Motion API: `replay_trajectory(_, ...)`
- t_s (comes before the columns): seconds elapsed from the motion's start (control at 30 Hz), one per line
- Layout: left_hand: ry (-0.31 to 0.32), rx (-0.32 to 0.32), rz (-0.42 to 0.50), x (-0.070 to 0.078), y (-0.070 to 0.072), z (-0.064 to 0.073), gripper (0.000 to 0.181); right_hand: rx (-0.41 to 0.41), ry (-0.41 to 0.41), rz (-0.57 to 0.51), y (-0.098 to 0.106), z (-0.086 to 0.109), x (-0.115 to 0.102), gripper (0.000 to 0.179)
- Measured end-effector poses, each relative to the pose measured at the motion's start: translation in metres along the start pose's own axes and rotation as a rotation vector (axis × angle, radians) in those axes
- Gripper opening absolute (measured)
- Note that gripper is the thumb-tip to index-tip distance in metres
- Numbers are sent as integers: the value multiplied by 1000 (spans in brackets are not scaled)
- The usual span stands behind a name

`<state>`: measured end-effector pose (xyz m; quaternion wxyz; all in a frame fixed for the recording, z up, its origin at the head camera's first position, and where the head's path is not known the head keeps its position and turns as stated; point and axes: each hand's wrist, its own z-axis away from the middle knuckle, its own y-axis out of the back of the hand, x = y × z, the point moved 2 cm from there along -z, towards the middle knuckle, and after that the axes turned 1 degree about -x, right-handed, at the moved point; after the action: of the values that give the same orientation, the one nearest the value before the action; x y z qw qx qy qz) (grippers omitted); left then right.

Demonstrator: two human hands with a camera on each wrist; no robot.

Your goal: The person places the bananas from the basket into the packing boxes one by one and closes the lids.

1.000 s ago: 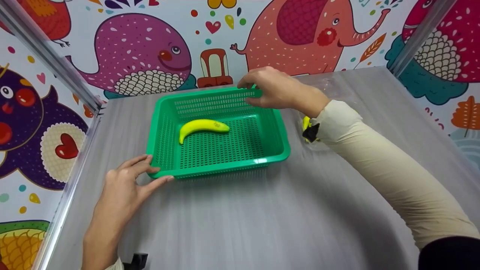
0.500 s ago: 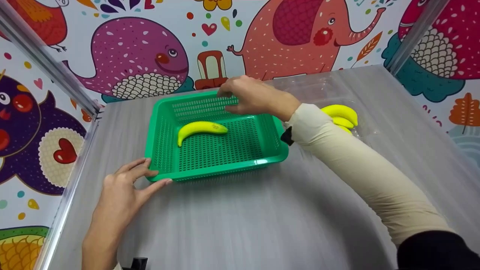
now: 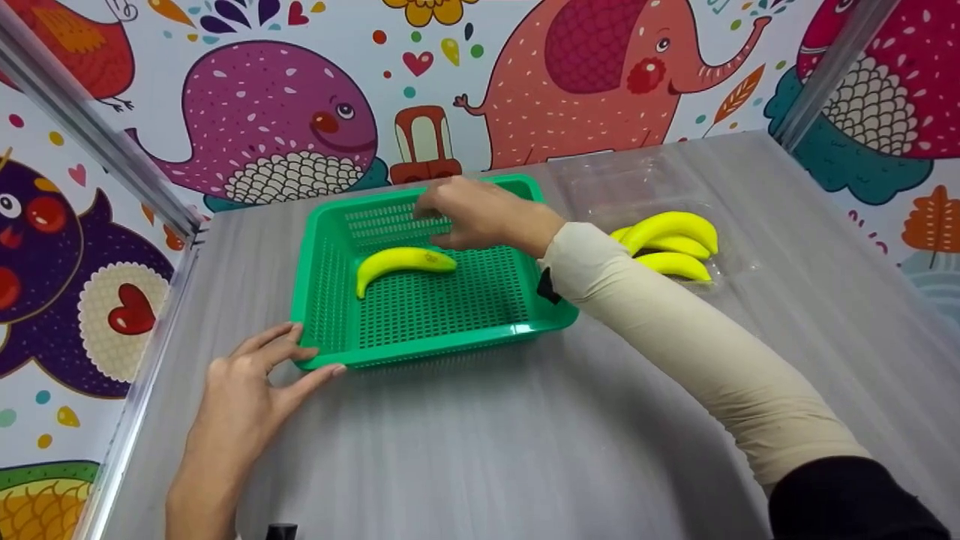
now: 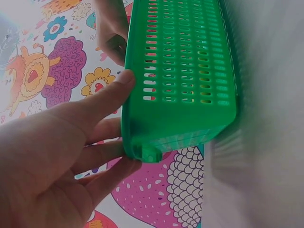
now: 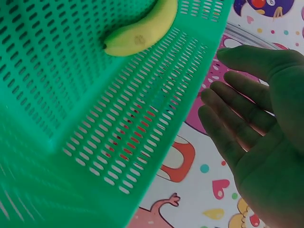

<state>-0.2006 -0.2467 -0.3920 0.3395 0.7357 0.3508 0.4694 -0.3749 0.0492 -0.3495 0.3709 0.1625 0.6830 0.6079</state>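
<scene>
In the head view a green plastic basket (image 3: 431, 352) with slotted walls stands on the table, and a single yellow banana (image 3: 405, 262) lies inside it. My left hand (image 3: 251, 390) holds the near left corner of the rim between thumb and fingers; the left wrist view shows this grip from close by. Over the basket's far part hovers my right hand (image 3: 480, 214), its fingers loosely bent around nothing. The right wrist view has that hand (image 5: 259, 114) apart from the rim, palm bare. Several more bananas (image 3: 675, 232) lie in a clear plastic tray right of the basket.
The clear plastic tray (image 3: 600, 176) sits at the back right of the grey table (image 3: 465, 457). Printed cartoon walls (image 3: 465, 67) close off the back and sides, with a metal post (image 3: 105, 112) at the left corner.
My right hand has moved left and slightly down over the basket, uncovering the bananas in the tray. The left hand keeps its hold, and the banana in the basket stays put.
</scene>
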Motion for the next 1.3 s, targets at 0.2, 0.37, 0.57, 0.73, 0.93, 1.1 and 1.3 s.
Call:
replay_trajectory(0.2, 0, 5, 2, 0, 0, 0, 37, -58, -22, 3, -17, -11, -1, 48)
replay_trajectory(0.37, -22, 17, 2, 2, -1, 0, 38, -50, -23, 25, -25, -17, -2, 48)
replay_trajectory(0.57, -2, 7, 5, 3, -2, -1, 39, -37, -34, 78, -38, -23, -1, 51)
replay_trajectory(0.73, 5, -6, -6, 3, -3, 0, 38, -52, -54, 55, -48, -28, 2, 54)
replay_trajectory(0.93, 5, -9, -17, 3, -2, 0, 38, -68, -51, 8, -53, -31, 4, 53)
replay_trajectory(1.1, 2, -1, -22, 1, 0, 1, 38, -93, -46, 1, -54, -37, 2, 54)
replay_trajectory(1.3, 21, -18, -21, 1, 0, 1, 39, -117, -38, 6, -58, -44, 1, 55)
